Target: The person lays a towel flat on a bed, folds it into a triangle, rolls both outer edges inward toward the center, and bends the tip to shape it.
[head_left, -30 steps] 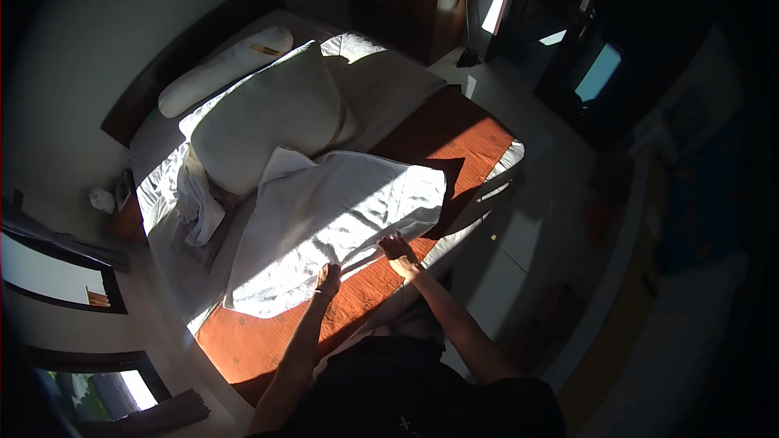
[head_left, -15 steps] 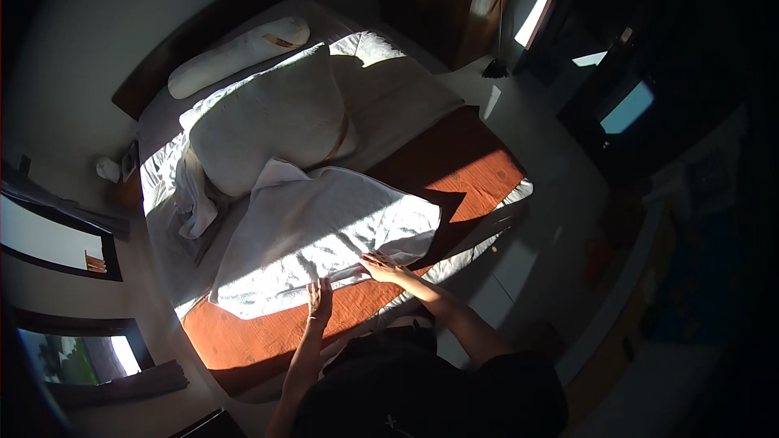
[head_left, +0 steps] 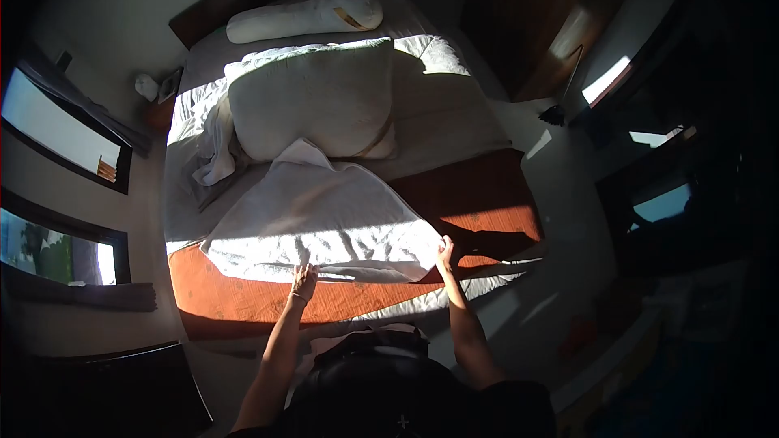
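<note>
A white towel-like cloth lies spread over the foot of the bed, its near half in bright sun. At its near edge, my left hand has its fingers over the hem and appears to grip it. My right hand is closed on the cloth's right corner. Between my hands the near edge runs fairly straight, with creases behind it. Under the cloth is an orange-brown bed runner. Just beyond the cloth, large white pillows are stacked, touching its far tip.
A white bolster lies by the dark headboard. Crumpled white fabric is left of the pillows. Windows line the left wall. A broom stands on the floor to the right. A dark flat panel is at lower left.
My right hand has moved right along the near edge to the corner and closed on it. My left hand stays at the near edge. The view has turned and shifted.
</note>
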Demonstrator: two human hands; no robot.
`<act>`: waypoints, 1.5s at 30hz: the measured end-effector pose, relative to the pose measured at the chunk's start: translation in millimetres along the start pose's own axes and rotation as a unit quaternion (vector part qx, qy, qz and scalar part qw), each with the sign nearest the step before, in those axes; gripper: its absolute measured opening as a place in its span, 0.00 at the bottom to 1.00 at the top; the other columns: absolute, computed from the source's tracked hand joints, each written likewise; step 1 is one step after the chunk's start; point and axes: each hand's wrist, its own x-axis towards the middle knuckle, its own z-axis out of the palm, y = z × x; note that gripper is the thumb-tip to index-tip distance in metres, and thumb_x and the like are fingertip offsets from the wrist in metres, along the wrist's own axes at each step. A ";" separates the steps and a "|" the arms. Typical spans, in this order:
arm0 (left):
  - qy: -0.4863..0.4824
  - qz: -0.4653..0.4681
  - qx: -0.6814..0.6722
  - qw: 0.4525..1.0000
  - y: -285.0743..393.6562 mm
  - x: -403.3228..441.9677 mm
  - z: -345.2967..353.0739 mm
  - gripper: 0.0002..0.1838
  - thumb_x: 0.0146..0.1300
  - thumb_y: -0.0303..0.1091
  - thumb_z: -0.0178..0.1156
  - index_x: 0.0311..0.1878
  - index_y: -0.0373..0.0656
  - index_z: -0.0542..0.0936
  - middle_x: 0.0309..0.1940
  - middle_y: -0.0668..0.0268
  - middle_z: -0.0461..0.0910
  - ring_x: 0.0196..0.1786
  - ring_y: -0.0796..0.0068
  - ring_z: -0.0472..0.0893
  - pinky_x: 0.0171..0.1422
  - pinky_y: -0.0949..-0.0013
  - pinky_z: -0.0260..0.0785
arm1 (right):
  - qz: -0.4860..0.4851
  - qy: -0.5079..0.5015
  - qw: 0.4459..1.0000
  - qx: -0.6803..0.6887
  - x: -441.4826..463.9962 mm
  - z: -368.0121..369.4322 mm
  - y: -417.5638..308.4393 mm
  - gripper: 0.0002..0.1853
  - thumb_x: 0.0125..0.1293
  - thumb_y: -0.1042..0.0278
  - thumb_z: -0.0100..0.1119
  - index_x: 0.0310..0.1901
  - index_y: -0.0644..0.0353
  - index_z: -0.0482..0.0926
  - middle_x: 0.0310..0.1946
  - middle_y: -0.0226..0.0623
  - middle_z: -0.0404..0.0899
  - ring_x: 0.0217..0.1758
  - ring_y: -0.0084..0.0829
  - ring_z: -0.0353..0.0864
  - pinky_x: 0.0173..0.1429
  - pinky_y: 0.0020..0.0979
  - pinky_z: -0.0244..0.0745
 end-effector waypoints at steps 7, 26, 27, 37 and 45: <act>-0.010 0.081 -0.027 0.996 9.0 -13.0 -21.5 0.10 0.65 0.32 0.46 0.44 0.42 0.76 0.39 0.56 0.76 0.46 0.57 0.77 0.53 0.54 0.66 | -0.069 0.097 0.991 0.062 32.3 -96.2 -47.6 0.16 0.59 0.68 0.59 0.49 0.60 0.73 0.40 0.47 0.73 0.42 0.42 0.75 0.46 0.37 0.71; 0.054 0.078 -0.090 0.991 35.8 -26.7 26.0 0.07 0.57 0.32 0.54 0.29 0.42 0.79 0.40 0.60 0.75 0.46 0.60 0.75 0.52 0.57 0.64 | -0.382 -0.396 0.831 -0.078 -99.4 -3.0 -257.0 0.34 0.58 0.62 0.62 0.65 0.58 0.60 0.62 0.52 0.61 0.63 0.52 0.64 0.65 0.44 0.62; 0.001 0.093 -0.084 0.992 27.6 -25.9 26.2 0.11 0.61 0.38 0.54 0.40 0.42 0.78 0.41 0.62 0.74 0.48 0.62 0.73 0.52 0.57 0.63 | -0.443 -0.441 0.750 -0.218 -118.6 21.2 -247.9 0.40 0.60 0.59 0.58 0.71 0.56 0.50 0.70 0.51 0.50 0.72 0.50 0.53 0.72 0.44 0.55; 0.122 0.073 -0.180 0.973 -132.4 -73.7 -13.1 0.15 0.63 0.33 0.46 0.49 0.45 0.78 0.50 0.63 0.75 0.53 0.63 0.72 0.63 0.59 0.59 | -0.370 -0.517 0.727 -0.258 -161.3 62.3 -256.2 0.28 0.67 0.67 0.43 0.66 0.68 0.53 0.67 0.58 0.54 0.72 0.52 0.52 0.74 0.50 0.47; 0.086 -0.296 -0.037 0.951 -338.4 -85.4 -33.2 0.14 0.68 0.44 0.46 0.40 0.43 0.74 0.40 0.56 0.76 0.47 0.54 0.76 0.54 0.51 0.63 | -0.361 -0.431 0.795 -0.228 -175.1 58.9 -260.1 0.23 0.63 0.65 0.52 0.57 0.66 0.63 0.55 0.54 0.66 0.60 0.51 0.64 0.62 0.48 0.60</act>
